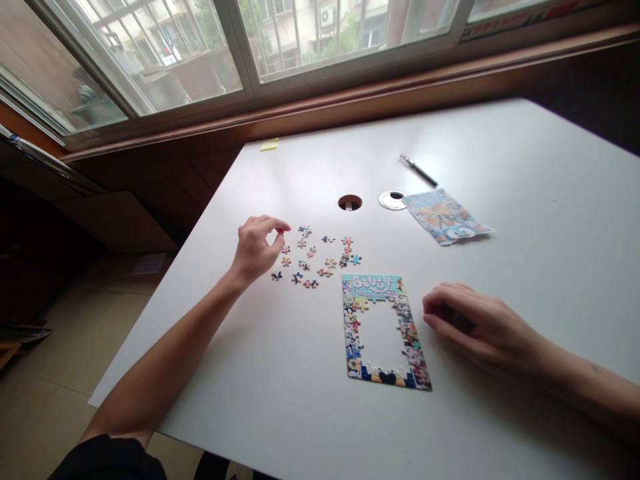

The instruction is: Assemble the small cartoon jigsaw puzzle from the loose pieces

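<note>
Over the left side of the white table, my left hand (257, 247) is raised beside several loose jigsaw pieces (304, 265). Its thumb and index finger are pinched together; a small reddish spot shows at the tips, too small to name. The pieces lie scattered, some touching one another. In front of me is a partly filled jigsaw puzzle (353, 363), its colourful border joined around a bare white middle. My right hand (475, 323) rests on the table to the right of the puzzle, fingers curled in, with nothing visible in it.
A crumpled printed picture sheet (445, 215) lies at the right, partly over a round metal grommet cover (390, 199). Behind it is a dark pen (419, 171). A cable hole (350, 203) opens in the tabletop. Yellow tape (269, 145) marks the far left corner, below the window.
</note>
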Demonstrator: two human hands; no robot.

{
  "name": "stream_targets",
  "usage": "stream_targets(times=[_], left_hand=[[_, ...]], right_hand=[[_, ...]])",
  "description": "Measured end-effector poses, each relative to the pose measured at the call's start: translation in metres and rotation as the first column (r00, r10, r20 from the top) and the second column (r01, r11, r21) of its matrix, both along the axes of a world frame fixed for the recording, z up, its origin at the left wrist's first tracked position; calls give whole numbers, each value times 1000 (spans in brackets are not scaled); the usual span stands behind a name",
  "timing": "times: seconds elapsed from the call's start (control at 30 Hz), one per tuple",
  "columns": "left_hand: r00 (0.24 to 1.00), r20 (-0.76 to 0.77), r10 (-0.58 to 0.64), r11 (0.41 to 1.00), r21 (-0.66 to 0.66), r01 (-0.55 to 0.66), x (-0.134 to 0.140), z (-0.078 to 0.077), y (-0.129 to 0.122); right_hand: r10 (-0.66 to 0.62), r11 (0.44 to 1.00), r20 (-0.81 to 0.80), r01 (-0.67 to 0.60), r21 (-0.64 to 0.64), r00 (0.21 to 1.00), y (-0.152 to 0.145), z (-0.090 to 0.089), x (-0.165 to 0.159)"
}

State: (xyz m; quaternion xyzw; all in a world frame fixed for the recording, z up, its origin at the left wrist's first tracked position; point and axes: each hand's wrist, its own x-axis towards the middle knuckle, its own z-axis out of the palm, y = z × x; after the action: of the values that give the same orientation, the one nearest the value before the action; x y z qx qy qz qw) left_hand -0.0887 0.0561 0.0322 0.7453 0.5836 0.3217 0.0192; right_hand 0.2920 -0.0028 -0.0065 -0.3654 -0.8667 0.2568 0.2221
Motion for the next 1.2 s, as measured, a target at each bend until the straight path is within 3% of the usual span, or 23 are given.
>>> stream_targets(times=[0.17,0.37,0.57,0.77,1.03,1.2], left_hand=[[987,-32,-156,976,-157,149,-25,1,11],[993,-108,-41,969,-247,13,-26,-1,9],[991,-66,-114,946,-311,88,-35,8,11],[968,-78,-237,885,-429,181,-33,18,4],[940,-108,-323,876,-409,254,-19,18,-4],[953,-149,-265,907,-373,194,-24,16,-1]], right_hand=[[-19,1000,-16,19,-15,1000,-1,0,0],[-16,1000,-33,16,-8,999,-1,-3,1],[18,999,-23,-16,48,1000,2,-7,4],[22,998,-21,-20,57,1000,3,-7,5],[28,998,-22,-27,53,999,2,-5,4],[19,999,-22,-18,41,1000,1,-3,2]])
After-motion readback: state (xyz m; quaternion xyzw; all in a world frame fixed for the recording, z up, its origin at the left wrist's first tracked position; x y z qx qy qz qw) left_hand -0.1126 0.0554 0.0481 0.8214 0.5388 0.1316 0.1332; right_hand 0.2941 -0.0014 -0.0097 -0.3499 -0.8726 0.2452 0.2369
